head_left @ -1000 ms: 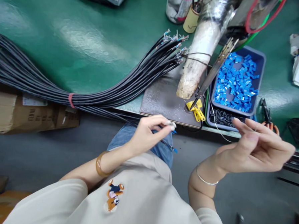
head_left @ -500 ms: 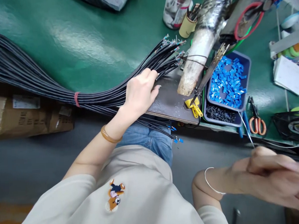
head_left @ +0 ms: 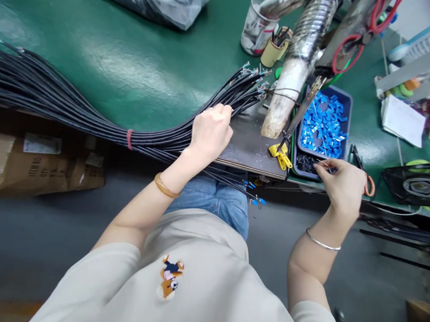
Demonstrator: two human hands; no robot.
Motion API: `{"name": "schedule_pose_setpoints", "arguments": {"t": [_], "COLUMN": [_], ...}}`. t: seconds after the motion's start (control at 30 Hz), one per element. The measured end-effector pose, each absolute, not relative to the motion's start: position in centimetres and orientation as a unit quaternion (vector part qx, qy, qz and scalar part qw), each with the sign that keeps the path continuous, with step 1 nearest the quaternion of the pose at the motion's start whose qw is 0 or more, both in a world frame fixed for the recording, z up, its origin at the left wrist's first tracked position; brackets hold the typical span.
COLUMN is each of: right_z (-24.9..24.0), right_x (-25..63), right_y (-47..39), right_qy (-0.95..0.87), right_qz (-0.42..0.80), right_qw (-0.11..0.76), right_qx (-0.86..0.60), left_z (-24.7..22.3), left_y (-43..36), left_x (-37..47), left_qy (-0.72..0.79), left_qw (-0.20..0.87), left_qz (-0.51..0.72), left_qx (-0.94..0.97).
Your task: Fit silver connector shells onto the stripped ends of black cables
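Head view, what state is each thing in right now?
Left hand, closed over black cables.
Right hand, pinching thin wire.
Black cables, banded, wire ends exposed.
Upper tray, open, holding blue pieces.
Lower tray, partly covered, holding black pieces.
Orange-handled tool, partly hidden; open or shut unclear.

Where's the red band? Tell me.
In the head view's left half, the red band circles the black cable bundle, left of the left hand.

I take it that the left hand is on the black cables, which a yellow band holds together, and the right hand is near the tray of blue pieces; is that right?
Not quite: the band around the black cables is red, as the head view shows. The left hand and right hand are as you say.
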State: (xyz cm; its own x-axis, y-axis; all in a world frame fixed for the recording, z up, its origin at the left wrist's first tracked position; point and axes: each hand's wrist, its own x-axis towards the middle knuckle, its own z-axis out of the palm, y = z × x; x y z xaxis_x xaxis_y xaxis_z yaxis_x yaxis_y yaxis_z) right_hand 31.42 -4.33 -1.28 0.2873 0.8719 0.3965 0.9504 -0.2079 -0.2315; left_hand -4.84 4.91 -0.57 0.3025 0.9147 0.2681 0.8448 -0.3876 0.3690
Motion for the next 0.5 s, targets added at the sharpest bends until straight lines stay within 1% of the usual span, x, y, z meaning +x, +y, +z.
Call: {"name": "schedule_pose_setpoints", "arguments": {"t": [0.03,0.1,0.3,0.43,0.5], "right_z": [-1.1,-0.5,0.7,1.0,1.2], "right_x": [31.5,31.4,28.6,26.8,26.4], "right_y": [-4.1,-3.9,-5.0,-5.9,-6.0], "right_qy": [-0.597,-0.588,-0.557,-0.546,-0.541], "right_qz": [-0.045,-0.005,-0.012,-0.015,-0.013], "right_qw": [0.168,0.120,0.119,0.127,0.129], "right_qx": [-0.783,-0.800,-0.822,-0.828,-0.831], "left_z": [-0.3,0.3,1.2,1.5,1.6], "left_y": [4.7,4.0,1.8,1.0,0.9], "left_x": [-4.9,-5.2,-6.5,-7.0,-6.6], "left_qy": [0.548,0.524,0.353,0.269,0.212], "left_qw": [0.087,0.119,0.308,0.383,0.438], "left_qz": [0.221,0.218,0.168,0.131,0.120], "left_qx": [0.802,0.815,0.867,0.874,0.865]}}
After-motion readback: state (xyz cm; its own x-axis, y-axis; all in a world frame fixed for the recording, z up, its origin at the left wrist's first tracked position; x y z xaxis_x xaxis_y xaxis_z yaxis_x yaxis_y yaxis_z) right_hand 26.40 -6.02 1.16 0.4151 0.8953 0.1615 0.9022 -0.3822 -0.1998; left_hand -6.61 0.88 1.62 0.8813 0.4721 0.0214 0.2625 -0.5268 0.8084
